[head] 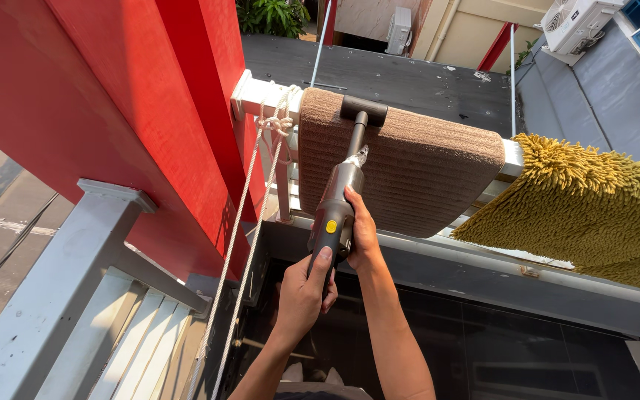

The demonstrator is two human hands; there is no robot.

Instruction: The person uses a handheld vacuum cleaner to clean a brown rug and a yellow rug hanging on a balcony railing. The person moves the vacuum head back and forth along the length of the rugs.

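A grey handheld vacuum cleaner with a yellow button points up and away from me. Its flat black nozzle rests on the top edge of a brown ribbed mat draped over a white railing. My left hand grips the vacuum's handle from below, thumb lying along the handle. My right hand wraps the vacuum's body from the right side.
A shaggy mustard-yellow rug hangs on the same railing to the right. A red wall stands at left, with a white rope tied to the rail. Grey metal steps lie lower left, and a dark glass roof below.
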